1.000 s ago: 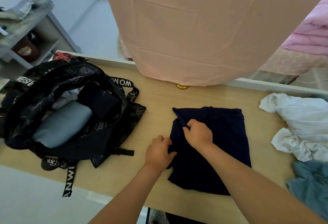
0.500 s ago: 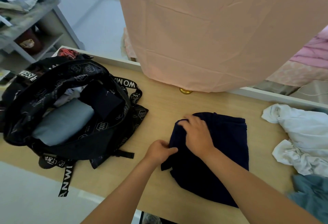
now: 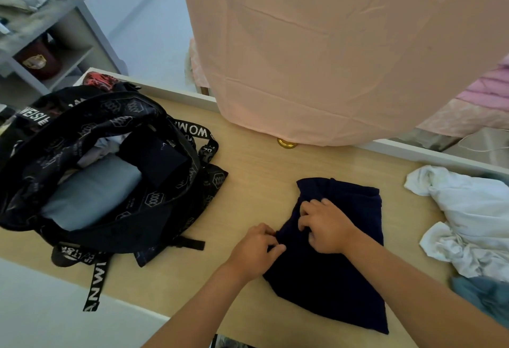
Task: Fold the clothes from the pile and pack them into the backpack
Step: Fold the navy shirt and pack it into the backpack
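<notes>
An open black patterned fabric backpack (image 3: 154, 199) lies at the left of the pale wooden table (image 3: 248, 177). The left hand (image 3: 253, 251) pinches the left edge of a folded navy-blue cloth garment (image 3: 330, 287). The right hand (image 3: 327, 226) rests on it with curled fingers gripping bunched fabric. A crumpled white clothes pile (image 3: 473, 218) lies at the right.

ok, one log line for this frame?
phase: folding | left hand: pinches navy garment edge | right hand: grips its fold | backpack: open, partly packed | pile: unfolded, right
</notes>
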`<state>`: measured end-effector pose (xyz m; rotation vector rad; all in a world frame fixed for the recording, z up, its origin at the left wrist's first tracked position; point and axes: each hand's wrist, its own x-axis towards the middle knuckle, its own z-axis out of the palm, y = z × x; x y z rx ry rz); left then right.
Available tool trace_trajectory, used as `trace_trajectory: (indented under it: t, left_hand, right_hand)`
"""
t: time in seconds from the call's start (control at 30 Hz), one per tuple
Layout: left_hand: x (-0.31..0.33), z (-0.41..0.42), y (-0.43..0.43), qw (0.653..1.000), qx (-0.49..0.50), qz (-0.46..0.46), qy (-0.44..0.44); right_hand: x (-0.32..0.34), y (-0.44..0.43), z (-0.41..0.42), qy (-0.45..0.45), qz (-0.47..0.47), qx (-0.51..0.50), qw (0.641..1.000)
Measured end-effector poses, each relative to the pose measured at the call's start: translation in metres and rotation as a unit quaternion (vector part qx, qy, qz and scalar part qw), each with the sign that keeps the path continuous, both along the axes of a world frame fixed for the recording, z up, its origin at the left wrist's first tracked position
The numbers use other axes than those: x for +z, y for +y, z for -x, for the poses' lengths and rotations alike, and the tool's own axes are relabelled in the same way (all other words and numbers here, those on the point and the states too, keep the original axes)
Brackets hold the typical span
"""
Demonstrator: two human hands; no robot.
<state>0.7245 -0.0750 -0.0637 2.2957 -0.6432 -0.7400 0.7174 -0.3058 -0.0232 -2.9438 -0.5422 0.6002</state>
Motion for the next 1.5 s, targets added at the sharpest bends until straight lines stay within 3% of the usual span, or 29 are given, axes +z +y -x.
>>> trace_trajectory:
  t: [0.1,0.23,0.37,0.5,0.6,0.7,0.8,0.93,1.0,1.07,1.2,1.3,1.4,1.5]
  left_hand:
    - [0.006,-0.004,-0.013,0.998,0.067,-0.006,0.016]
    - [0.017,-0.011,-0.026,0.979,0.145,0.003,0.144]
    - [0.016,-0.018,-0.028,0.984,0.139,-0.017,0.112]
    - [0.03,-0.029,-0.023,0.978,0.185,0.057,0.071]
    - [0.044,-0.053,-0.012,0.944,0.31,0.106,0.022]
    - [0.047,-0.073,0.007,0.905,0.402,0.134,0.037]
    - [0.034,-0.079,0.023,0.939,0.341,0.037,0.032]
    - [0.024,-0.078,0.016,0.985,0.135,-0.031,-0.099]
    - [0.024,-0.081,0.007,0.979,0.038,-0.092,-0.176]
    - [0.024,-0.088,-0.001,0.958,0.007,-0.182,-0.223]
    - [0.027,-0.105,-0.01,0.943,0.032,-0.296,-0.148]
    - [0.03,-0.105,-0.006,0.963,0.064,-0.236,-0.112]
    - [0.029,-0.088,0.006,0.983,0.072,-0.059,-0.159]
    - [0.026,-0.066,0.018,0.995,0.051,0.064,-0.063]
  right_hand:
    - [-0.006,-0.001,0.01,-0.024,-0.065,-0.103,0.992]
    - [-0.01,0.011,-0.001,0.044,-0.024,-0.117,0.992]
    - [-0.006,0.013,-0.008,0.059,-0.004,-0.107,0.993]
    - [-0.003,0.015,-0.01,-0.015,-0.155,-0.216,0.964]
    - [0.005,0.023,-0.019,-0.088,-0.272,-0.321,0.903]
    - [0.007,0.029,-0.023,-0.109,-0.244,-0.335,0.903]
    - [-0.003,0.034,-0.02,-0.083,-0.195,-0.293,0.932]
    - [-0.019,0.046,-0.013,0.032,-0.111,-0.199,0.973]
    - [-0.022,0.05,-0.013,0.017,-0.087,-0.191,0.978]
    - [-0.022,0.051,-0.016,-0.007,-0.086,-0.213,0.973]
    - [-0.016,0.052,-0.028,-0.025,-0.122,-0.221,0.967]
    - [-0.012,0.056,-0.041,-0.045,-0.122,-0.21,0.969]
    - [-0.012,0.058,-0.053,-0.064,-0.082,-0.167,0.98]
    - [-0.011,0.057,-0.059,-0.049,-0.015,-0.121,0.991]
